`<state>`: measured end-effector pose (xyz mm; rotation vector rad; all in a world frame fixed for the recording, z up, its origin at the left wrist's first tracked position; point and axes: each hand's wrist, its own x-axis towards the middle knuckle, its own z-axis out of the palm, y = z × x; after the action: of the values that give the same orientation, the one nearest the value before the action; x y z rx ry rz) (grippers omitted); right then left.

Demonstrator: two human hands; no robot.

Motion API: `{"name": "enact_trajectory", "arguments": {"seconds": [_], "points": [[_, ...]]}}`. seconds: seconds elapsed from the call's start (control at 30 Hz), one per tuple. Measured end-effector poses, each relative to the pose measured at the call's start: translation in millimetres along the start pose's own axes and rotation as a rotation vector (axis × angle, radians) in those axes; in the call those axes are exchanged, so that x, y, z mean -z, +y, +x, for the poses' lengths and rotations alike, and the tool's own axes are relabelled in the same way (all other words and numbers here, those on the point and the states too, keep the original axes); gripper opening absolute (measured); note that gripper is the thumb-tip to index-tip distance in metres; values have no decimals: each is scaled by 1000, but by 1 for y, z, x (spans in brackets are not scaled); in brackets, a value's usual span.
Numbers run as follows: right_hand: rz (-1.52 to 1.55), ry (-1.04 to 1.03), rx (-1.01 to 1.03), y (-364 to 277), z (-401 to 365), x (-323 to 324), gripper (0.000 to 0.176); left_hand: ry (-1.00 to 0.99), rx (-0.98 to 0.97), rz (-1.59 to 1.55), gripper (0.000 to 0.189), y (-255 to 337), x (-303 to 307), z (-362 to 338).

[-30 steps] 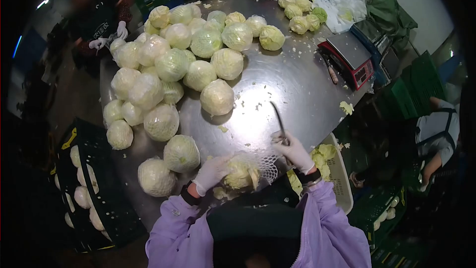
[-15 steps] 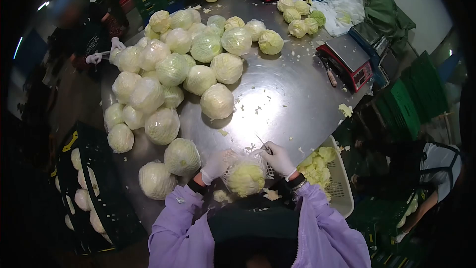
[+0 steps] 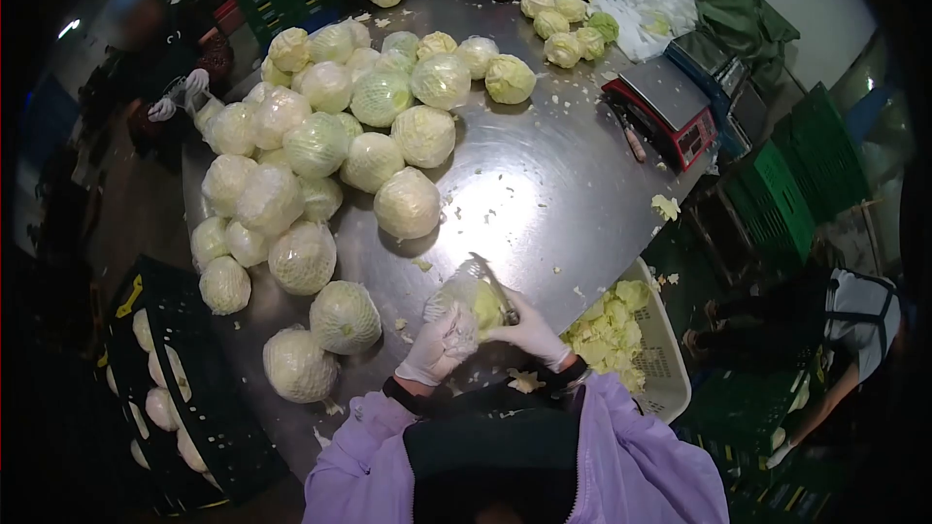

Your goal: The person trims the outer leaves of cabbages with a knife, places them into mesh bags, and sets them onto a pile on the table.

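left hand (image 3: 439, 346) clutches the netted cabbage (image 3: 468, 299); right hand (image 3: 531, 332) closed round a knife (image 3: 493, 283) against it.

Steel table (image 3: 573, 184) glossy w/ glare; cabbages (image 3: 311, 150) in shiny plastic film; basket (image 3: 670, 369) matt plastic

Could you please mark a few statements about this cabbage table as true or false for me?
1. The left hand and right hand wear white gloves. True.
2. The cabbage in the hands lies inside the basket. False: it is held over the near edge of the steel table.
3. The basket holds loose leaves. True.
4. The scale at the table's right side is blue. False: it is red with a grey platform.
5. The right hand holds a knife against the cabbage. True.
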<state>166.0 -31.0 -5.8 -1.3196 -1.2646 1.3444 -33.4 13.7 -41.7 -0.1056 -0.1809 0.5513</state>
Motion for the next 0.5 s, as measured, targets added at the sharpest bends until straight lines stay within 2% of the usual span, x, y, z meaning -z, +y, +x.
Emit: {"name": "enact_trajectory", "arguments": {"seconds": [0.07,0.13,0.2,0.23,0.27,0.3,0.33,0.4,0.47,0.5], "points": [[331,-50,-164,20,1,-10,72,-3,11,-33,30,-3,-19,4],[339,9,-200,36,-5,-11,70,-15,17,-57,30,-3,-61,13],[343,59,-241,39,-11,-2,69,603,-352,604,23,-3,-118,22],[366,71,-317,28,-16,8,68,666,-403,687,19,-7,-149,33],[387,80,-389,13,-18,13,67,666,-411,689,19,-7,-153,39],[638,195,-142,-11,-19,8,61,560,-275,907,17,-5,-157,44],[638,184,-141,-19,-24,15,61,453,-131,1116,16,-8,-158,47],[656,-102,-67,-29,-37,38,54,299,269,1142,24,-45,-141,68],[558,136,-102,-56,-45,34,49,326,134,1129,43,-68,-120,64],[511,189,-200,-73,-57,46,45,190,159,1461,52,-62,-118,61]]}}
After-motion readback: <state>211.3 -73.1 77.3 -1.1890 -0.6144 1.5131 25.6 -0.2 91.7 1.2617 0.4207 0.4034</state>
